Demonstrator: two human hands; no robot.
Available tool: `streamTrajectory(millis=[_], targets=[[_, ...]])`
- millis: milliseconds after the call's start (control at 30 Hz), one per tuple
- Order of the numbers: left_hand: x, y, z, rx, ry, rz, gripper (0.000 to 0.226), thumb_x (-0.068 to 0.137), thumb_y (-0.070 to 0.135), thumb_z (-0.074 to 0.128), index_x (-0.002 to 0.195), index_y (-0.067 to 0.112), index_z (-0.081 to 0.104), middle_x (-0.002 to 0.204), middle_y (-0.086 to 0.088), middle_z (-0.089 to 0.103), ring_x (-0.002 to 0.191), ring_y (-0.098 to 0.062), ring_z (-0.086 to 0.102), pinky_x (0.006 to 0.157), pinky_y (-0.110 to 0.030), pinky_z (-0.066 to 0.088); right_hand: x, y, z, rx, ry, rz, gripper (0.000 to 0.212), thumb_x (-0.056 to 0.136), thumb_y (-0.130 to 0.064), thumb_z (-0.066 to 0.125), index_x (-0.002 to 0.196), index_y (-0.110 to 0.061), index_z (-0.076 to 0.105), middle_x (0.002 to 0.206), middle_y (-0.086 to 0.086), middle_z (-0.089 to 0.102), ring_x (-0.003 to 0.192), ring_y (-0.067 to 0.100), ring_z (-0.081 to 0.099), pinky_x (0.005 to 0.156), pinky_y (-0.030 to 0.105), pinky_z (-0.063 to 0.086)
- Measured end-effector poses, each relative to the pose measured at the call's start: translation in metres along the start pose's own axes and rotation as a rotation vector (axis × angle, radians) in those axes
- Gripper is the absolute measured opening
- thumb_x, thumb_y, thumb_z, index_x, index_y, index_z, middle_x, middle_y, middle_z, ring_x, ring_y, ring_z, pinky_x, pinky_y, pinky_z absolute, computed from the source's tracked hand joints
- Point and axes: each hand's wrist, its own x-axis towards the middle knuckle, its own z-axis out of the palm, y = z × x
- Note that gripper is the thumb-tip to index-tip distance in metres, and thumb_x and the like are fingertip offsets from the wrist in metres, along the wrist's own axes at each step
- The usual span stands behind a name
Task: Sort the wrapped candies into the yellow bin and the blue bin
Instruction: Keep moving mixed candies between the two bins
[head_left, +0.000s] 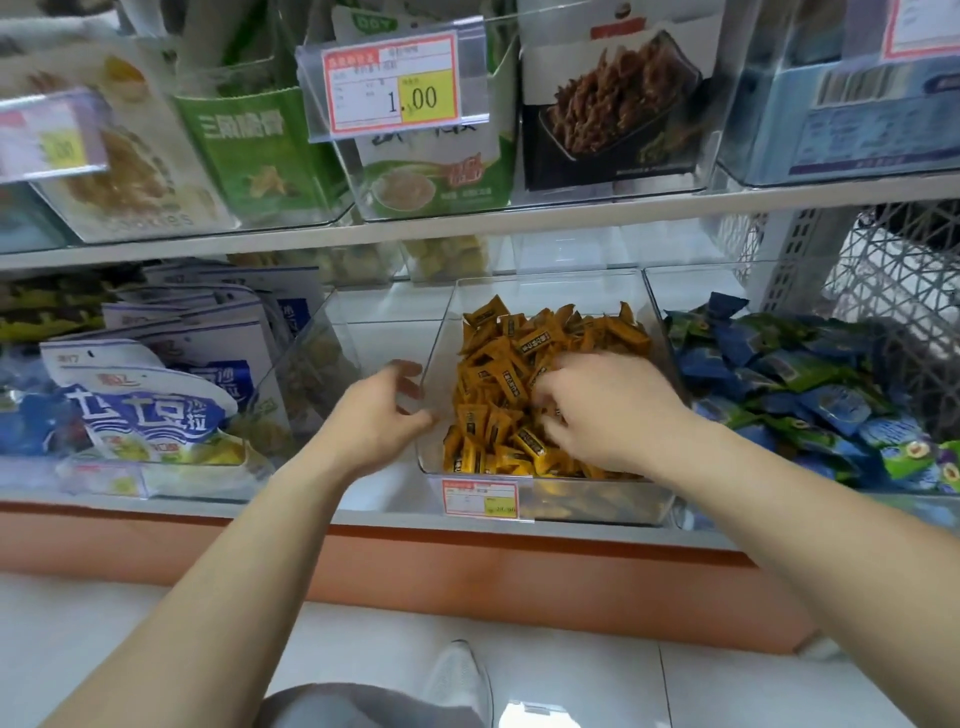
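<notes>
Your right hand (608, 410) sits right of the middle of the frame, inside the clear plastic bin of yellow candies (441, 332). It is palm down, with the fingers curled narrow into the heap of yellow-orange wrapped candies (498, 332). The fingertips are buried among the wrappers, so you cannot tell whether they hold a candy or only touch the pile.

Your left hand (384, 410) is just left of centre, outside that bin's left wall. Its fingers and thumb are spread in a wide curve with nothing between them, and the thumb tip touches the wall.

Just beside the yellow bin, at the right of the frame, stands the clear plastic bin of blue candies (691, 288), piled with blue and green wrapped candies (810, 384).

A small red and yellow price label (480, 499) is fixed to the yellow bin's front wall. White and blue snack pouches (156, 395) fill the middle left. A larger price tag reading 1.00 (389, 85) hangs at top centre. A pale grey shoe (460, 675) shows at bottom centre.
</notes>
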Motion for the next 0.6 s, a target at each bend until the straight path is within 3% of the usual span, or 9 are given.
streamTrajectory(millis=[67, 133, 233, 300, 400, 467, 533, 600], targets=[[0.001, -0.002, 0.003, -0.015, -0.030, 0.023, 0.052, 0.087, 0.025, 0.070, 0.136, 0.021, 0.052, 0.113, 0.008, 0.066, 0.088, -0.004, 0.062, 0.068, -0.013, 0.045, 0.008, -0.009, 0.009, 0.361, -0.113, -0.084, 0.034, 0.097, -0.040, 0.050, 0.130, -0.037, 0.059, 0.126, -0.011, 0.062, 0.112, 0.009, 0.057, 0.089, 0.034, 0.053], [0.002, -0.004, 0.005, -0.020, -0.025, 0.035, 0.051, 0.084, 0.021, 0.070, 0.133, 0.022, 0.054, 0.108, 0.011, 0.067, 0.085, -0.003, 0.062, 0.067, -0.013, 0.045, 0.016, -0.024, 0.024, 0.500, -0.308, -0.190, 0.043, 0.100, -0.039, 0.047, 0.143, -0.040, 0.049, 0.148, -0.010, 0.049, 0.133, 0.008, 0.044, 0.108, 0.034, 0.041], [0.002, -0.008, 0.005, -0.044, -0.018, 0.028, 0.052, 0.082, 0.020, 0.069, 0.132, 0.025, 0.054, 0.106, 0.014, 0.066, 0.085, -0.003, 0.063, 0.070, -0.017, 0.049, 0.024, -0.035, 0.043, 0.409, -0.572, -0.224, 0.043, 0.102, -0.051, 0.036, 0.142, -0.044, 0.048, 0.162, -0.013, 0.026, 0.148, 0.016, 0.024, 0.118, 0.042, 0.027], [0.001, -0.009, 0.005, -0.043, -0.023, 0.024, 0.053, 0.082, 0.021, 0.068, 0.133, 0.026, 0.053, 0.108, 0.014, 0.065, 0.088, -0.008, 0.063, 0.077, -0.025, 0.054, 0.028, -0.031, 0.043, 0.244, -0.645, -0.221, 0.053, 0.097, -0.068, 0.026, 0.137, -0.046, 0.053, 0.160, -0.017, 0.027, 0.146, 0.019, 0.024, 0.115, 0.046, 0.028], [0.001, -0.010, 0.003, -0.038, -0.023, 0.024, 0.054, 0.082, 0.024, 0.068, 0.134, 0.028, 0.052, 0.109, 0.015, 0.065, 0.093, -0.011, 0.064, 0.084, -0.036, 0.057, 0.026, -0.013, 0.032, 0.111, -0.640, -0.166, 0.080, 0.079, -0.090, 0.011, 0.125, -0.047, 0.061, 0.147, -0.020, 0.043, 0.136, 0.013, 0.032, 0.108, 0.045, 0.034], [0.001, -0.009, 0.001, -0.043, -0.030, 0.024, 0.054, 0.081, 0.025, 0.068, 0.133, 0.029, 0.052, 0.108, 0.017, 0.065, 0.092, -0.009, 0.064, 0.084, -0.039, 0.058, 0.021, -0.002, 0.027, 0.045, -0.575, -0.159, 0.087, 0.077, -0.088, 0.003, 0.117, -0.044, 0.066, 0.136, -0.020, 0.052, 0.128, 0.011, 0.039, 0.105, 0.042, 0.037], [0.002, -0.009, 0.001, -0.043, -0.038, 0.026, 0.053, 0.081, 0.026, 0.067, 0.132, 0.030, 0.052, 0.107, 0.019, 0.065, 0.090, -0.007, 0.064, 0.083, -0.039, 0.058, 0.015, 0.007, 0.024, -0.018, -0.492, -0.180, 0.073, 0.084, -0.076, 0.009, 0.112, -0.044, 0.068, 0.127, -0.025, 0.058, 0.125, 0.009, 0.040, 0.103, 0.036, 0.034], [0.002, -0.010, 0.002, -0.058, -0.040, 0.032, 0.054, 0.083, 0.026, 0.067, 0.135, 0.029, 0.052, 0.112, 0.016, 0.065, 0.093, -0.010, 0.064, 0.084, -0.033, 0.057, 0.010, 0.016, 0.022, -0.078, -0.426, -0.177, 0.046, 0.090, -0.066, 0.030, 0.105, -0.046, 0.068, 0.125, -0.030, 0.056, 0.126, 0.009, 0.039, 0.102, 0.035, 0.032]])
